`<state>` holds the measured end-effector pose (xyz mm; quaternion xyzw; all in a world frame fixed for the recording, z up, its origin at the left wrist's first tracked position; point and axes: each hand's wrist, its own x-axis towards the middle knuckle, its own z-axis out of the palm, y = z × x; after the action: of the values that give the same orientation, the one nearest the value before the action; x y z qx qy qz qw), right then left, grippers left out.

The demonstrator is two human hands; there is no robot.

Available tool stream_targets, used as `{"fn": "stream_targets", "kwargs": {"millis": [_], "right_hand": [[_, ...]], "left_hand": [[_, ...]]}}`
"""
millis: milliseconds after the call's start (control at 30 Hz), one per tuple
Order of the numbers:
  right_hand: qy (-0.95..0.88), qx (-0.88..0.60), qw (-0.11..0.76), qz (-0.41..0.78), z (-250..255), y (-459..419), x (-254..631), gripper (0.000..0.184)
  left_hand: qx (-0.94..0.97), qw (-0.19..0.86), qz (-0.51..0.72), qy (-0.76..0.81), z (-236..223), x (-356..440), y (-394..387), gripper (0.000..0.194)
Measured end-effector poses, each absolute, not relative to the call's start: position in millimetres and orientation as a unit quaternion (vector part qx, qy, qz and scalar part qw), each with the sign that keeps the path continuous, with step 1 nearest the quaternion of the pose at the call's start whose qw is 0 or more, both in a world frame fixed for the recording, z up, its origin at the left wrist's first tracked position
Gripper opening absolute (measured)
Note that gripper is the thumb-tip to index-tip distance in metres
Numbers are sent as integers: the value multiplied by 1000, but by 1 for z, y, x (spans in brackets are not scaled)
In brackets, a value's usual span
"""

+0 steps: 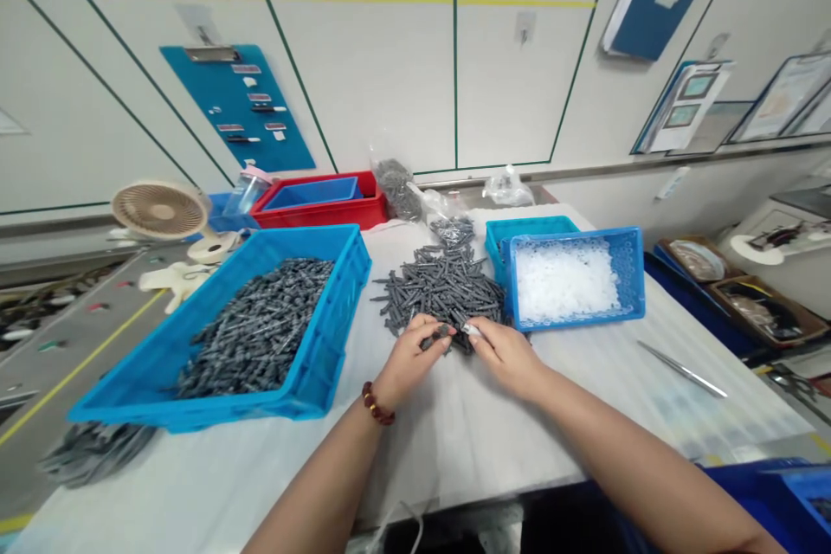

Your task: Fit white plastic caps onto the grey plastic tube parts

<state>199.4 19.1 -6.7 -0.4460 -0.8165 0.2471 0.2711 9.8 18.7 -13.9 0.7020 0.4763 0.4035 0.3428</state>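
L hand pinches dk grey part, long axis unclear; R hand grips small white pc, tip approx. left, both at near edge of grey pile.

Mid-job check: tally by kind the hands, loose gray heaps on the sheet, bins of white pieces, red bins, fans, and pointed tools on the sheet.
Hands: 2 (left hand, right hand)
Loose gray heap: 1
Bin of white pieces: 1
Red bin: 1
Fan: 1
Pointed tool: 1
Total: 7
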Motion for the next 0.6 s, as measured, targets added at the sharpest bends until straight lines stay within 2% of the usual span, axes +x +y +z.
{"fn": "stream_targets", "kwargs": {"millis": [233, 400, 600], "right_hand": [[-816, -459, 239, 257, -7, 19, 197, 18], [-818, -475, 210, 247, -7, 22, 198, 20], [-827, -469, 194, 242, -6, 24, 200, 22]], "left_hand": [[655, 378, 407, 513, -8, 7, 16, 14], [624, 462, 391, 494, -9, 5, 17, 29], [671, 379, 416, 483, -3, 1, 16, 27]]}}
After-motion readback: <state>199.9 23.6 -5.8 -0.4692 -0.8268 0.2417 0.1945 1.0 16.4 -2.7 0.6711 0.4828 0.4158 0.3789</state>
